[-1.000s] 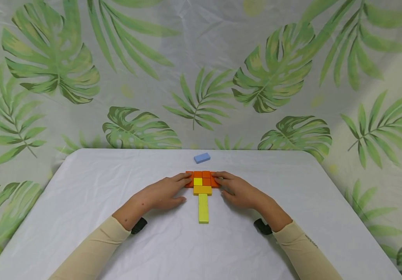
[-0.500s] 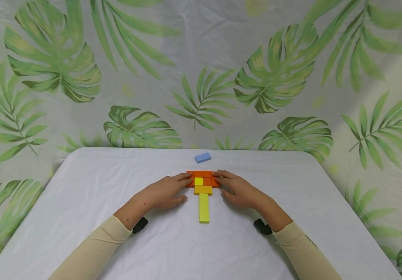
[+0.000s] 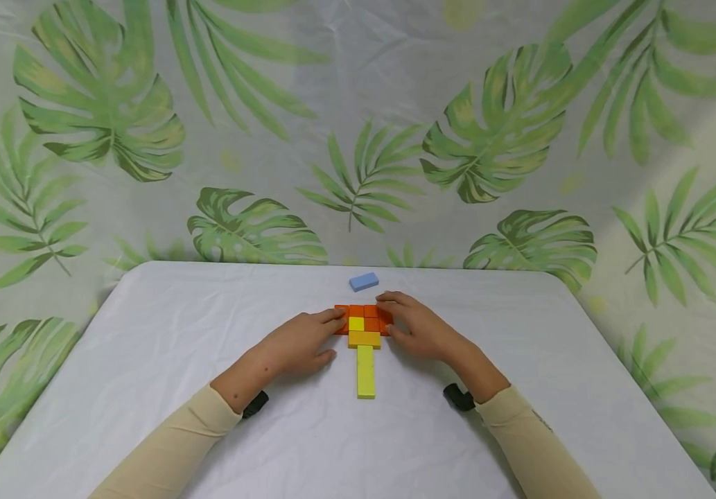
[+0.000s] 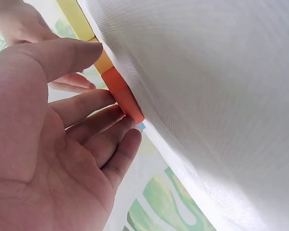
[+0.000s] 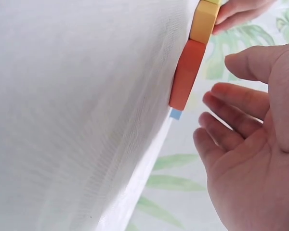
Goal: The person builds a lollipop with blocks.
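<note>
Flat coloured blocks form a figure in mid-table in the head view. Several orange blocks (image 3: pixel 372 324) surround a small yellow block (image 3: pixel 356 324), an amber block (image 3: pixel 364 339) lies below them, and a long lime-yellow block (image 3: pixel 365 372) runs down from it. My left hand (image 3: pixel 298 343) rests its fingertips on the left end of the orange row; the left wrist view shows them against an orange block's side (image 4: pixel 127 101). Fingers relaxed, my right hand (image 3: pixel 423 329) hovers over the right end. In the right wrist view its fingertips stand apart from the orange block (image 5: pixel 188 77).
A blue block (image 3: pixel 364 281) lies alone beyond the orange row, near the far edge of the white-covered table (image 3: pixel 208 305). Behind the table hangs a leaf-patterned cloth (image 3: pixel 370 83). Dark wrist cameras (image 3: pixel 459 397) sit under both wrists.
My right hand has lifted off the right orange block and shifted slightly left and toward the far side. The left hand keeps its place at the blocks, which look unchanged.
</note>
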{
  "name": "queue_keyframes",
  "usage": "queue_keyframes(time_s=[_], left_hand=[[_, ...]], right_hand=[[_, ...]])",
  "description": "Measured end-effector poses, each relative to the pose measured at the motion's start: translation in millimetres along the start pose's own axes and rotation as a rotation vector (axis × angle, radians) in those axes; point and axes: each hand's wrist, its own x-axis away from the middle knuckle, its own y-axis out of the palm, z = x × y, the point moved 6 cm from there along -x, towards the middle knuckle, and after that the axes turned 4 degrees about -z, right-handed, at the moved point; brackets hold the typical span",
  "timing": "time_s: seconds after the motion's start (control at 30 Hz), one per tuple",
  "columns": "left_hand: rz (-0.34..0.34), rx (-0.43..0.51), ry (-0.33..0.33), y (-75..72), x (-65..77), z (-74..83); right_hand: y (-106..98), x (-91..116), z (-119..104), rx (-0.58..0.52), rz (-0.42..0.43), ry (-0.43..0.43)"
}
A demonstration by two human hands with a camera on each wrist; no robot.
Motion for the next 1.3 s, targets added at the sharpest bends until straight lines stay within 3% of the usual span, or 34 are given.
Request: queue_keyframes(time_s=[0.53, 1.3], left_hand=[[-0.002, 0.008, -0.007, 0.0, 1.9, 2.1], [-0.016, 0.023, 0.011, 0.1, 2.2, -0.9]], right_hand=[[-5.5, -23.5, 4.1, 0.009, 0.027, 0.064], [7.9, -63.8, 5.2, 0.057, -0.044, 0.122]])
